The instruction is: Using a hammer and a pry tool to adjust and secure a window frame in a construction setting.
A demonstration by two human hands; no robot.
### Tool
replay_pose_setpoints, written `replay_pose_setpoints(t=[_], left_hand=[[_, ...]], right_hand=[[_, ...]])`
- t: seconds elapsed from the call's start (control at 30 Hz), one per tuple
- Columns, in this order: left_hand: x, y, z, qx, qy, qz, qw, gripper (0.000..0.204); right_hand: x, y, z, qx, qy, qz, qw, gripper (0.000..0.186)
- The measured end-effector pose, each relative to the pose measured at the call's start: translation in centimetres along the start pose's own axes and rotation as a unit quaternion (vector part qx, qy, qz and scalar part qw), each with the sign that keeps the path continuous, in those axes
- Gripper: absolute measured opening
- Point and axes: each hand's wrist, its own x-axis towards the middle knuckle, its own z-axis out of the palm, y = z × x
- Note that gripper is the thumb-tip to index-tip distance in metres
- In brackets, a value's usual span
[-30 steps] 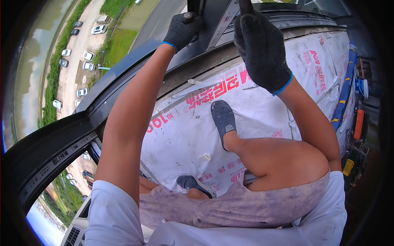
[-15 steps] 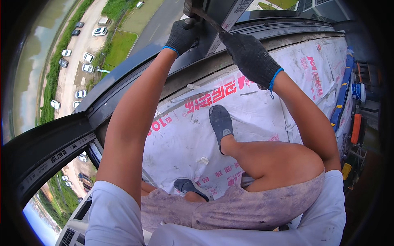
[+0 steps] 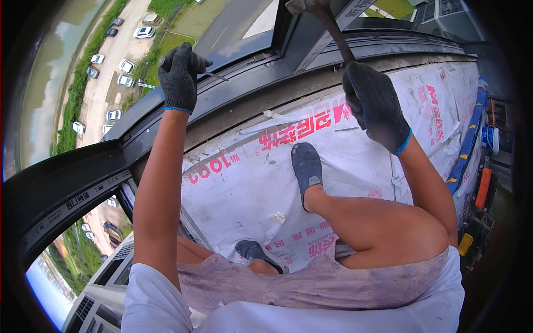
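Note:
My left hand (image 3: 180, 83), in a black knitted glove with a blue cuff, is closed around the dark handle of a screwdriver (image 3: 217, 76). The thin metal shaft points right, above the dark window frame (image 3: 191, 105). Gloved the same way, my right hand (image 3: 377, 105) grips a hammer (image 3: 336, 36) by the lower end of its handle. The hammer's head is at the top edge of the view, in front of the upright frame post (image 3: 319, 50). The two tools are apart.
White sheeting with red print (image 3: 250, 194) covers the surface under my feet, with scraps and dirt on it. Beyond the window frame lies a long drop to parked cars (image 3: 126, 66) and a road (image 3: 227, 28). A blue-and-white bucket (image 3: 490, 139) and an orange object (image 3: 483, 187) stand at right.
My left hand has moved left, away from the upright post, with the screwdriver now plainly visible. My right hand has drawn right with the hammer, whose head is now apart from my left hand.

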Motion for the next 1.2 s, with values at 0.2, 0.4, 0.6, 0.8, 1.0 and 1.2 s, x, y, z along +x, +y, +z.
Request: replay_pose_setpoints(t=[0.2, 0.4, 0.6, 0.8, 1.0, 1.2], left_hand=[[-11.2, 6.7, -10.2, 0.132, 0.15, -0.054, 0.978, 0.035], [-19.9, 12.9, -12.2, 0.596, -0.026, -0.055, 0.8, 0.024], [-17.8, 12.7, -12.6, 0.701, -0.209, 0.047, 0.68, 0.023], [-12.3, 10.0, -18.4, 0.771, -0.177, 0.011, 0.611, 0.021], [-10.3, 8.7, -21.7, 0.778, -0.121, 0.009, 0.617, 0.023], [-9.9, 8.4, -22.0, 0.765, -0.109, 0.028, 0.634, 0.024]], right_hand=[[0.7, -3.3, -1.1, 0.253, -0.034, 0.22, 0.942, 0.034], [4.6, -7.6, 0.4, 0.236, -0.176, 0.243, 0.924, 0.032], [9.0, -12.4, 1.1, 0.224, -0.346, 0.189, 0.891, 0.03], [10.3, -14.7, 6.6, 0.281, -0.403, 0.209, 0.846, 0.032], [11.2, -16.3, 9.8, 0.368, -0.423, 0.332, 0.758, 0.019], [11.3, -17.4, 12.2, 0.491, -0.36, 0.416, 0.676, 0.043]])
